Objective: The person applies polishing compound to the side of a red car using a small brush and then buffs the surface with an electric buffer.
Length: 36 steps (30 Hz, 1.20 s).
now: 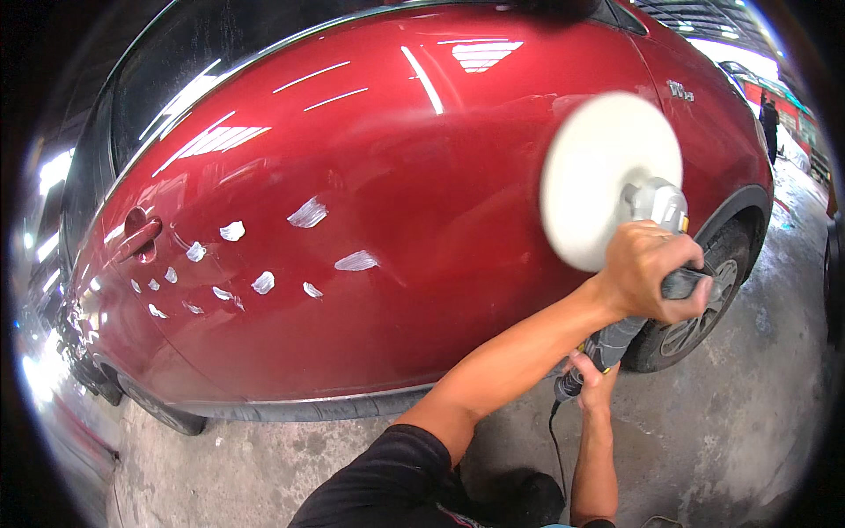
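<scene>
A power polisher (616, 341) is in both my hands. My left hand (656, 271) is closed around its dark front handle, close behind the grey metal head. Lower down, my right hand (595, 380) grips the rear of the body, near where the cord leaves it. The large round white polishing pad (598, 180) is smeared, as if spinning. It faces the front part of the shiny red car door (422, 220); its contact side is hidden. Several white dabs of paste (263, 282) lie on the door toward the left, near the red door handle (139, 239).
The car's front wheel (700, 317) is just right of my hands, and another wheel (163, 407) shows at the far left. A black cord (554, 440) hangs toward the concrete floor (264, 466). A person (769, 128) stands far off at the right.
</scene>
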Each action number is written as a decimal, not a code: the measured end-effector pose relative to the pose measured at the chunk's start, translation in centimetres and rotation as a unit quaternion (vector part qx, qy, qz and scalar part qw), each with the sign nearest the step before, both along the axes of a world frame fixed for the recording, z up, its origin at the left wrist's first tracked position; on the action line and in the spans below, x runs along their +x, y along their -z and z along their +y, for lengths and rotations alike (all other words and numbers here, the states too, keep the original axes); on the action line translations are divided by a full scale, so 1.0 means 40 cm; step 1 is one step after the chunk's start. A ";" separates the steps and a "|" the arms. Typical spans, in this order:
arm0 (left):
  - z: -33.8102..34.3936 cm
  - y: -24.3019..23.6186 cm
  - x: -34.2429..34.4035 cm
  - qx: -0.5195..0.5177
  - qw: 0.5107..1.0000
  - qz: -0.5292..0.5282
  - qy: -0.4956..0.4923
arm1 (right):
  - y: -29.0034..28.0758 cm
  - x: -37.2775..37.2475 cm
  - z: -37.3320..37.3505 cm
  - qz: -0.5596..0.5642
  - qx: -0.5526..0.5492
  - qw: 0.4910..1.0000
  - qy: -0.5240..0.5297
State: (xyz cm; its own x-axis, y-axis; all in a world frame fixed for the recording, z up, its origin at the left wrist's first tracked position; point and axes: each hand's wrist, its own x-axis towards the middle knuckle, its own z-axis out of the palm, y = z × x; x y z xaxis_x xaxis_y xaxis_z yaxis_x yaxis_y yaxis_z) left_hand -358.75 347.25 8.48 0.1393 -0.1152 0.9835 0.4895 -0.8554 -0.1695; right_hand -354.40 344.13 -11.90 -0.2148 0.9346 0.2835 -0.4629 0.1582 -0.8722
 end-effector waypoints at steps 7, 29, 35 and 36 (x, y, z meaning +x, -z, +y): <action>0.063 0.061 0.050 -0.107 0.993 0.043 0.011 | 0.014 -0.037 -0.045 0.147 -0.062 0.987 0.011; -0.615 0.241 -0.323 -0.075 0.956 -0.021 -0.281 | 0.176 -0.174 -0.317 -0.160 0.123 0.941 -0.273; -0.444 0.244 -0.280 -0.144 0.979 0.058 -0.133 | 0.213 -0.066 -0.289 -0.221 0.060 0.965 -0.130; -0.401 0.244 -0.258 -0.153 0.980 0.068 -0.107 | 0.250 -0.056 -0.282 -0.216 0.031 0.972 -0.084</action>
